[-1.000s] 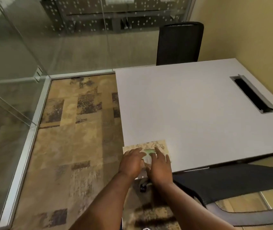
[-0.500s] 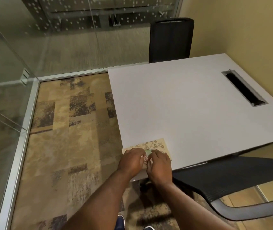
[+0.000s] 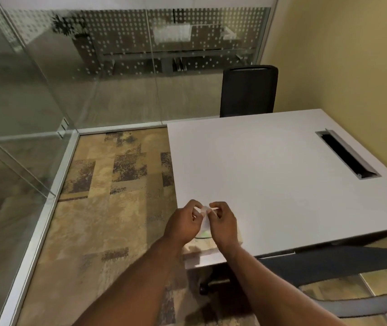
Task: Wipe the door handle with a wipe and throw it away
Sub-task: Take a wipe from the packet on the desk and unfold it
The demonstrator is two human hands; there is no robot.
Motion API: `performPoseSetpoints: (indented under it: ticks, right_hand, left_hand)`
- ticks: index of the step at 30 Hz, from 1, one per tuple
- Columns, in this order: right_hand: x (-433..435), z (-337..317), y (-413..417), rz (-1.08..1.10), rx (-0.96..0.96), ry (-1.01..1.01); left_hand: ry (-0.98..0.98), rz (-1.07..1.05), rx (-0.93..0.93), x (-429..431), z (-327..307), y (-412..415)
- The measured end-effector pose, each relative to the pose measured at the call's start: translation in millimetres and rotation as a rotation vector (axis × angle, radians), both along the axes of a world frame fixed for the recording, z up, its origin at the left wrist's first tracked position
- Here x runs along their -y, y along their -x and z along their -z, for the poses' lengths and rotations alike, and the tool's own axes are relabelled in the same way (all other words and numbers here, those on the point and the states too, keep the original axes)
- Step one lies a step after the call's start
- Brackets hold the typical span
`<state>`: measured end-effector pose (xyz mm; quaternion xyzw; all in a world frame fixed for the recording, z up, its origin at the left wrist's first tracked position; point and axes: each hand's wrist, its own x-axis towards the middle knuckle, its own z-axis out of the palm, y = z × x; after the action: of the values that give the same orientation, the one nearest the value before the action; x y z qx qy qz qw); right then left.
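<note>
A white wipe hangs between my two hands above the near left corner of the white table. My left hand pinches its left top edge and my right hand pinches its right top edge. Below them lies the flat patterned wipe pack with a green lid, mostly hidden by my hands. No door handle is in view.
A glass wall with a metal floor frame runs along the left and back. One black chair stands at the table's far side. A second dark chair is tucked under the near edge at right. A cable slot is cut in the table.
My hands were down on the pack's lid; now both have risen with a white wipe pulled up from it. The camera view has tilted up slightly.
</note>
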<state>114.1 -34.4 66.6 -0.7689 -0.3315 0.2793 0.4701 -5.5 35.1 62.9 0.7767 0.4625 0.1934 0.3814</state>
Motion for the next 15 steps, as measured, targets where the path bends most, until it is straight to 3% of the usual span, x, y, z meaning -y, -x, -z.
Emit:
performPoseSetpoints:
  ticks: [7,15]
  right_hand:
    - [-11,-39,5,-0.053,-0.199,-0.177]
    - [-14,-62,37,-0.204,-0.404,-0.213]
  left_hand:
    - [0.116,-0.188,0.163,10,-29,16]
    - [0.033,-0.438,0.184,24,-64,60]
